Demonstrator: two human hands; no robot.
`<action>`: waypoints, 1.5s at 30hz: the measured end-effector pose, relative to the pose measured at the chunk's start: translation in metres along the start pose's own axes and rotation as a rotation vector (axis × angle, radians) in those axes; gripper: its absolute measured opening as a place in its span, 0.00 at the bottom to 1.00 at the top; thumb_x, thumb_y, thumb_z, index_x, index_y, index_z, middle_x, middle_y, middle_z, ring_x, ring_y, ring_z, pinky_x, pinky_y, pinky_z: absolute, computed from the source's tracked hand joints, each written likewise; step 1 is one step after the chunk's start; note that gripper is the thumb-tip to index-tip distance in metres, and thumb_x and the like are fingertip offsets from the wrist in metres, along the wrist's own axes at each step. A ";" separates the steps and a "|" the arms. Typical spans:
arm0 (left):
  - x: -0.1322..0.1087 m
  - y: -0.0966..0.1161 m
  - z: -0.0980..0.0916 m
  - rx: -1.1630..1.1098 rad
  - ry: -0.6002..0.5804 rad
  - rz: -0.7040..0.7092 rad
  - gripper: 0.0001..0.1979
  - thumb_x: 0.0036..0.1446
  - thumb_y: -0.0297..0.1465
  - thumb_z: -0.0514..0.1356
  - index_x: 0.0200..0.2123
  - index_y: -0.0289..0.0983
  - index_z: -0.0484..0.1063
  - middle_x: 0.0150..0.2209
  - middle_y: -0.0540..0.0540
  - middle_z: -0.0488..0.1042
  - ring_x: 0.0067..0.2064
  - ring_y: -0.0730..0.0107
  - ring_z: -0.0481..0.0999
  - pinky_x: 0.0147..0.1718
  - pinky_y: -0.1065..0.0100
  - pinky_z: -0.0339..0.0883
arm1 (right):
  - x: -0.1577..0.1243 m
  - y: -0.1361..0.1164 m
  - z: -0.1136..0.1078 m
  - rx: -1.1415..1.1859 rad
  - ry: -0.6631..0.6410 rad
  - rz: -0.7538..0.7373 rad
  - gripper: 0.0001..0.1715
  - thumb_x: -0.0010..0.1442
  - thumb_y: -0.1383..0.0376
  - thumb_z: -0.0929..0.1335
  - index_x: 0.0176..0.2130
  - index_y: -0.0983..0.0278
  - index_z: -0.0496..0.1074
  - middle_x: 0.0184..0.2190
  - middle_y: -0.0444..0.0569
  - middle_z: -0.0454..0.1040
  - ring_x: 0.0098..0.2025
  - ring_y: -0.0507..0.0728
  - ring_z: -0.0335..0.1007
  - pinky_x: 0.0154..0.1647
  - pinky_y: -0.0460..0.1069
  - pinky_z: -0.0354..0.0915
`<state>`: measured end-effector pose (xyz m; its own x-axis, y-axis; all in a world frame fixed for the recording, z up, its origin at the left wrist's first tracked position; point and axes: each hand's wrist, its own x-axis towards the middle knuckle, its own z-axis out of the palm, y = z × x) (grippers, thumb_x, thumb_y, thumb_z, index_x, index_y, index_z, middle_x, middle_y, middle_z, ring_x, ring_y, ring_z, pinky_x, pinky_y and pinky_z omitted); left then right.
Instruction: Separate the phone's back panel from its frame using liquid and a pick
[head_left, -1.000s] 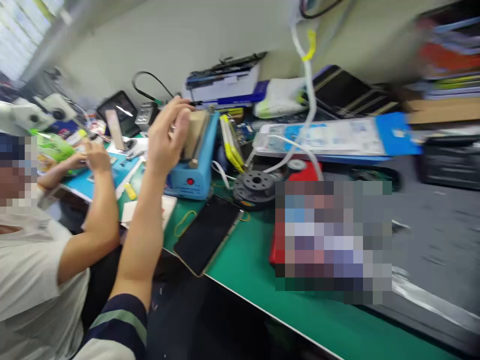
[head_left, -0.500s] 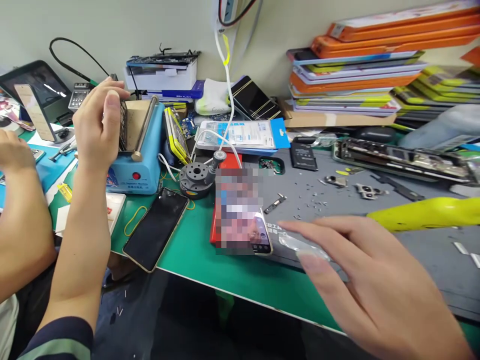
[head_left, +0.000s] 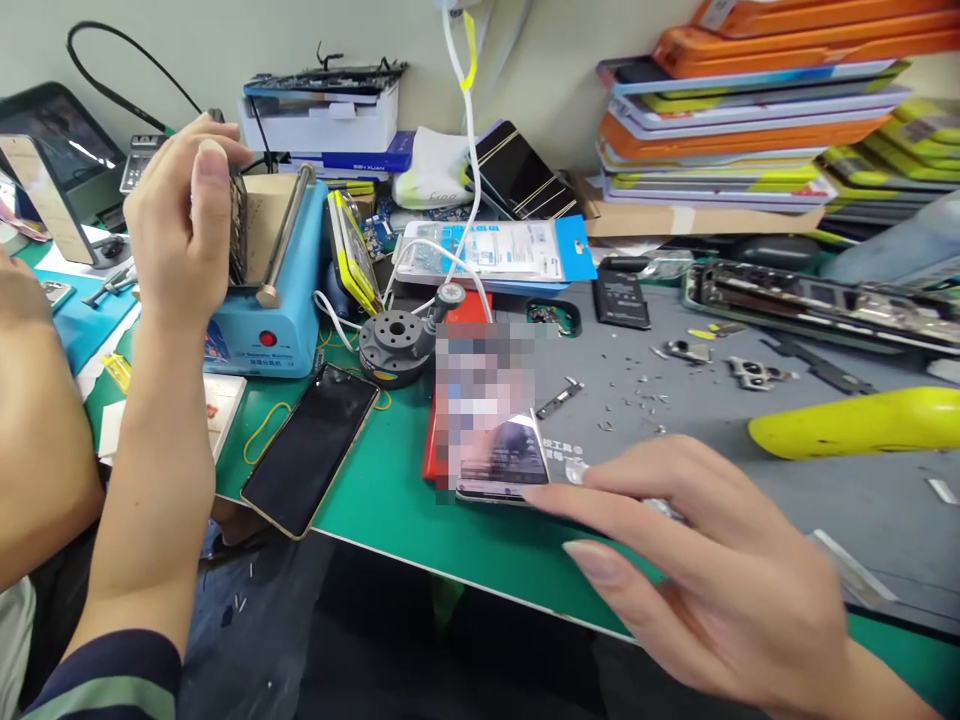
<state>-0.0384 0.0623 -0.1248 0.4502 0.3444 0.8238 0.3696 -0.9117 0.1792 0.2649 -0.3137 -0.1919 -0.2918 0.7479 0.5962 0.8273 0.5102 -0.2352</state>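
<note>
My left hand (head_left: 180,215) is closed on a dark, opened phone (head_left: 238,230), which stands on edge on the blue screen separator machine (head_left: 279,340). My left fingertips are partly hidden behind it. With fingers apart, my right hand (head_left: 697,560) holds nothing; its index fingertip is at the lower right edge of a lit phone (head_left: 504,455). That phone leans on a red box (head_left: 433,440), and much of its screen is blurred out. Left of it lies a phone with a black screen (head_left: 311,450), flat at the table's front edge.
A round grey stand (head_left: 394,345) sits behind the phones. On the grey mat (head_left: 720,390) lie small screws, metal parts, a battery (head_left: 621,298) and a yellow-handled tool (head_left: 855,425). Phone boxes (head_left: 742,130) are piled at the back right. Another person's arm (head_left: 37,400) is at far left.
My right index finger has moved left and down to the lit phone's lower edge, and its screen content differs. The view has shifted slightly. My left hand keeps its hold.
</note>
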 end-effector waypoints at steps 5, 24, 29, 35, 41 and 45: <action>-0.001 0.004 0.003 -0.025 0.034 0.003 0.38 0.79 0.64 0.47 0.55 0.44 0.86 0.58 0.44 0.86 0.69 0.51 0.84 0.79 0.39 0.70 | 0.008 0.015 -0.012 -0.048 0.045 0.007 0.10 0.76 0.71 0.66 0.52 0.61 0.75 0.41 0.50 0.72 0.38 0.57 0.68 0.38 0.56 0.65; -0.001 0.010 0.009 -0.049 0.088 0.060 0.35 0.83 0.57 0.47 0.56 0.44 0.88 0.57 0.48 0.89 0.67 0.53 0.86 0.77 0.37 0.73 | 0.019 0.040 0.009 0.081 -0.047 0.092 0.23 0.87 0.60 0.58 0.58 0.57 0.80 0.47 0.50 0.69 0.47 0.60 0.68 0.49 0.58 0.65; -0.001 0.012 0.008 -0.056 0.095 0.062 0.35 0.82 0.58 0.47 0.55 0.44 0.89 0.57 0.48 0.89 0.66 0.54 0.87 0.77 0.38 0.73 | 0.021 0.050 0.013 0.014 -0.035 0.129 0.27 0.87 0.59 0.58 0.59 0.64 0.83 0.48 0.53 0.71 0.49 0.60 0.69 0.47 0.58 0.66; 0.000 0.012 0.010 -0.089 0.101 -0.021 0.36 0.74 0.67 0.49 0.51 0.53 0.89 0.55 0.51 0.90 0.65 0.56 0.86 0.78 0.50 0.73 | 0.026 0.041 0.008 0.063 0.021 0.161 0.27 0.88 0.56 0.57 0.60 0.61 0.81 0.46 0.51 0.72 0.47 0.58 0.72 0.45 0.57 0.68; -0.001 0.017 0.010 -0.070 0.105 0.020 0.36 0.80 0.62 0.48 0.52 0.44 0.88 0.55 0.46 0.89 0.66 0.51 0.87 0.78 0.38 0.72 | 0.044 0.040 -0.001 0.070 -0.025 0.137 0.30 0.88 0.56 0.56 0.57 0.59 0.85 0.47 0.52 0.74 0.50 0.59 0.73 0.49 0.58 0.68; -0.002 0.021 0.009 -0.079 0.114 -0.037 0.34 0.76 0.64 0.50 0.51 0.50 0.89 0.55 0.49 0.90 0.65 0.55 0.86 0.78 0.45 0.73 | 0.052 0.042 0.003 0.071 -0.022 0.102 0.30 0.86 0.61 0.58 0.55 0.63 0.87 0.45 0.52 0.74 0.48 0.58 0.72 0.50 0.58 0.67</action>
<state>-0.0240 0.0444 -0.1274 0.3407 0.3542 0.8709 0.3172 -0.9153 0.2481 0.2832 -0.2519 -0.1730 -0.2192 0.8059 0.5500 0.8173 0.4595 -0.3475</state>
